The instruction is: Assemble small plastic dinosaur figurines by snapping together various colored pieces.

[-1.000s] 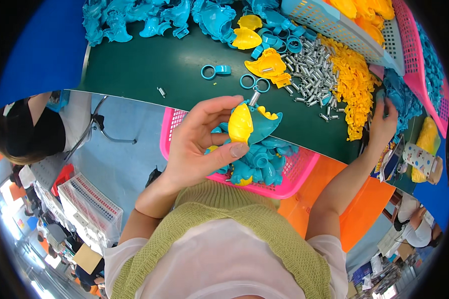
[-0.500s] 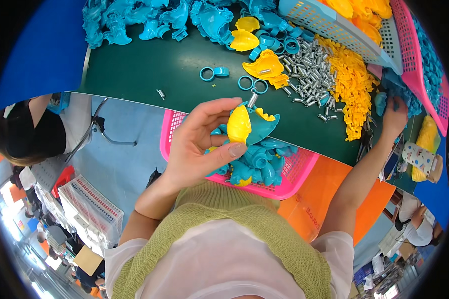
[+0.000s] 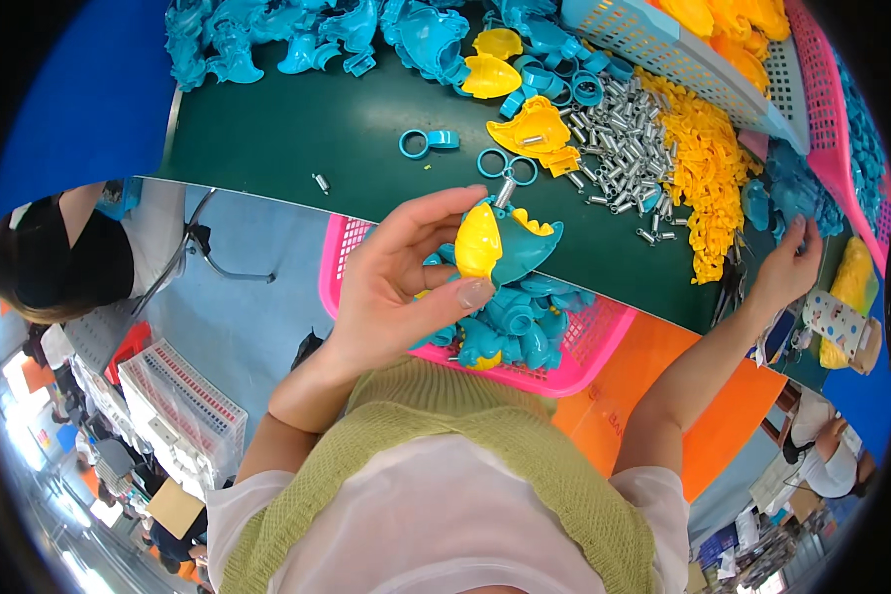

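Observation:
Over the table's front edge, my left hand is closed on a toy part made of a blue shell and a rounded yellow piece. A short silver metal cylinder sticks up from its top. Beyond it, blue rings lie on the green table. Far to the right, my right hand has its fingers curled together at the near edge of a pile of small blue parts. What its fingertips hold, if anything, cannot be made out.
Below my left hand, a pink basket holds blue and yellow parts. Silver cylinders and small yellow pieces are heaped on the table. Blue shells line its back; a light-blue basket and another pink basket stand right.
My right hand has drawn back slightly toward me from the blue pile, and its fingers show more. My left hand keeps hold of the toy part nearly in place.

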`<control>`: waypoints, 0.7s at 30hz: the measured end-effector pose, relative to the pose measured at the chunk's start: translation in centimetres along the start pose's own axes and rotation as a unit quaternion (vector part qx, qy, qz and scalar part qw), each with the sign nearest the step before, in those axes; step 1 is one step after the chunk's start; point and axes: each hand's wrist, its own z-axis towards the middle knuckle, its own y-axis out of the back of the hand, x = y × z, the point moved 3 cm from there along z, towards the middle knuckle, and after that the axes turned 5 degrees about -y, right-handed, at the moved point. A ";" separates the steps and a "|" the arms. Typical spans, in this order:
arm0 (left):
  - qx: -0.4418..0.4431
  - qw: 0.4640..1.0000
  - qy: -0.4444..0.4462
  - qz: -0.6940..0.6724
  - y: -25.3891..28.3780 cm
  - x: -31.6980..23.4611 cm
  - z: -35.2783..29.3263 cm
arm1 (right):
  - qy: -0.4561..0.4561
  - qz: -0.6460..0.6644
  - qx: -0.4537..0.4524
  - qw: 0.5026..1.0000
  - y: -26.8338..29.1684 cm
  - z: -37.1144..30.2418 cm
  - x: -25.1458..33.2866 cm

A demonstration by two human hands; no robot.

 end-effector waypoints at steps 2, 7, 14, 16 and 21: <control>0.002 1.000 0.006 -0.002 -0.1 0.0 0.0 | -0.003 0.030 0.012 0.999 -0.3 0.2 0.2; 0.010 1.000 -0.003 0.010 -0.2 0.1 0.1 | 0.002 0.194 0.026 0.981 0.0 -0.5 1.9; 0.004 1.000 0.012 0.007 -0.4 0.1 0.2 | -0.023 0.289 0.038 0.956 2.2 -2.8 6.9; 0.011 1.000 0.016 0.006 -0.5 0.1 0.3 | -0.051 0.427 0.085 0.899 2.7 -4.9 8.9; -0.003 1.000 0.014 -0.012 -1.0 0.2 0.3 | -0.094 0.705 0.454 0.537 1.0 -12.7 14.7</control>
